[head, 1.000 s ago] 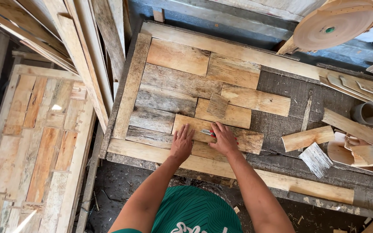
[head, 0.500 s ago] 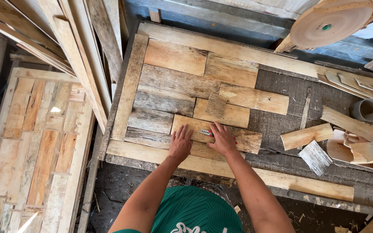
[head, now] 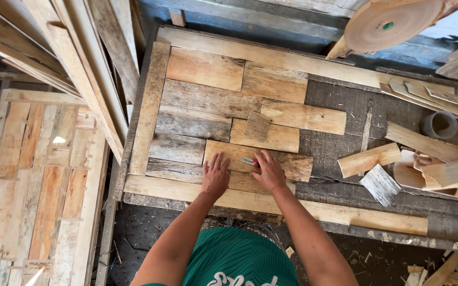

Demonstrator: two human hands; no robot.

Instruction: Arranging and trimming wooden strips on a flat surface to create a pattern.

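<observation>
A panel of pieced wooden boards (head: pixel 208 100) lies on the dark workbench inside a light wooden frame (head: pixel 149 106). My left hand (head: pixel 216 175) rests flat, fingers spread, on the lowest short board (head: pixel 287 161) near the front frame rail. Just to its right, my right hand (head: pixel 269 172) presses on the same board and holds a small red and silver pencil-like tool (head: pixel 249 161) against the wood. A small square offcut (head: pixel 257 126) lies loose on the board above.
Loose wood offcuts (head: pixel 369 159) and a grey ring (head: pixel 438 124) lie on the bench at right. A round wooden disc (head: pixel 390 24) sits at the top right. Long planks (head: pixel 80 69) lean at the left above a finished panel (head: pixel 38 175).
Both hands stay on the lowest board; the view has shifted only slightly.
</observation>
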